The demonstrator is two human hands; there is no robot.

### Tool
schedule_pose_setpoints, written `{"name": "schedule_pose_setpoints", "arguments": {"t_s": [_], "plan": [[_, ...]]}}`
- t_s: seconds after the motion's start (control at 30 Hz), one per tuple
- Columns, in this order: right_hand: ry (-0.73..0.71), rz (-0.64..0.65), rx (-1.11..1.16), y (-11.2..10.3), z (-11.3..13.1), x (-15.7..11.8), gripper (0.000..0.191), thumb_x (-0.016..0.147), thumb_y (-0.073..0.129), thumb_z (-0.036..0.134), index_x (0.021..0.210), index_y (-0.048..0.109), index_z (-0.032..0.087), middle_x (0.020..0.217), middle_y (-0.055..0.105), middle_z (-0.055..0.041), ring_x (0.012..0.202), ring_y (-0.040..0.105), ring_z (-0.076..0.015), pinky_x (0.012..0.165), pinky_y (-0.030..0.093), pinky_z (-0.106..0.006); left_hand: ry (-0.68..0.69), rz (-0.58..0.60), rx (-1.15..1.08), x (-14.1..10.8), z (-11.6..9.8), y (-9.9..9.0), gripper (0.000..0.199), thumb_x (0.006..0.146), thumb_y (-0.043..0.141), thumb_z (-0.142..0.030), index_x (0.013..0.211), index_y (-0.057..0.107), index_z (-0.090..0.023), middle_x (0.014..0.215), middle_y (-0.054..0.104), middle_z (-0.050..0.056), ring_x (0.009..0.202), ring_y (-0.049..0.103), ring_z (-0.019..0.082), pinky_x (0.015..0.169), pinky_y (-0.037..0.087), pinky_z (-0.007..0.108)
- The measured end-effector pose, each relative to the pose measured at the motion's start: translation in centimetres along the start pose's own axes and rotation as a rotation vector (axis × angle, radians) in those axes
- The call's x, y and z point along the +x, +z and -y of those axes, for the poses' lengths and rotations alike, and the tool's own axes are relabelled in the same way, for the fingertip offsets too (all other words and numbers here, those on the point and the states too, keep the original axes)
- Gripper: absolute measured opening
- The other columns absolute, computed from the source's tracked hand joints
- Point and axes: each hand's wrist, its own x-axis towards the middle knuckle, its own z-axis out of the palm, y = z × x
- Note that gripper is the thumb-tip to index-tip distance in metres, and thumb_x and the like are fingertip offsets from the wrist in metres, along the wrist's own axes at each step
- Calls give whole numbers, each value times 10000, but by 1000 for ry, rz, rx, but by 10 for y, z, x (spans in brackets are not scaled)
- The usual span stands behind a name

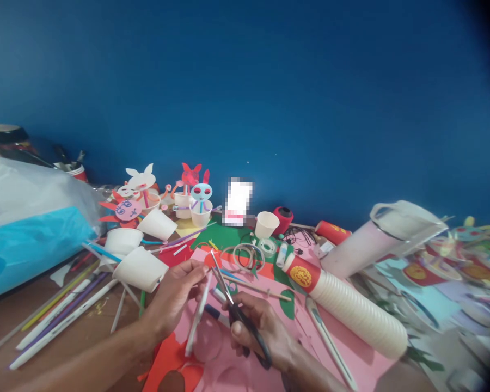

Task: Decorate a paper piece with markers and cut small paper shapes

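- Scissors [237, 311] with black handles sit in the right hand [261, 332]; its fingers are curled closed around the handles, and the narrow blades point up and away, toward the left hand.
- Left hand [173, 296]: fingers closed, pinching the upper end of a white straw [198, 316], which slants down just beside the scissor blades.
- Both hands are above a pink paper sheet [343, 343] near the table's front edge, with red paper [167, 354] overlapping its near corner.
- Green paper [220, 234] lies beyond the hands, holding a clear tape roll [267, 247] and loops of thin wire [243, 256].
- Stacked paper cups [355, 307], lying on their side with a red band, rest right of the hands.
- Loose straws [57, 310] are spread on the brown table [77, 321] near its left edge.
- White paper cups [141, 269] lie tipped over, close to the left hand.
- Paper-cup rabbit figure [201, 198], with a pale blue face, stands among other cup figures along the table's far edge, against a blue wall [245, 81].
- Pale flask [387, 234] lies tilted at the right, beside blurred craft papers.
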Motion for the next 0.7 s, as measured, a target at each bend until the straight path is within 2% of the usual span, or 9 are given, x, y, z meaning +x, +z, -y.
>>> {"name": "schedule_pose_setpoints", "arguments": {"t_s": [0.2,0.47,0.7], "plan": [[-6,-4,30,3,-1,1,433,687,628,470,949,505,148,585,549,14,446,504,-77,426,405,-179,-13,54,52,-7,7,5,193,701,587,-295,596,514,-151,509,455,-50,456,401,54,445,316,179],[-29,37,56,2,-1,-1,452,726,587,478,1015,486,146,599,548,5,464,504,-82,437,389,-182,-80,52,101,-11,4,7,207,704,589,-328,606,529,-156,484,455,-51,457,412,56,458,325,174],[-42,34,39,3,1,-1,425,709,611,471,954,479,150,596,528,16,462,493,-75,443,388,-178,-74,77,98,-12,4,7,215,701,580,-312,573,517,-151,468,458,-47,438,405,60,450,325,183]]}}
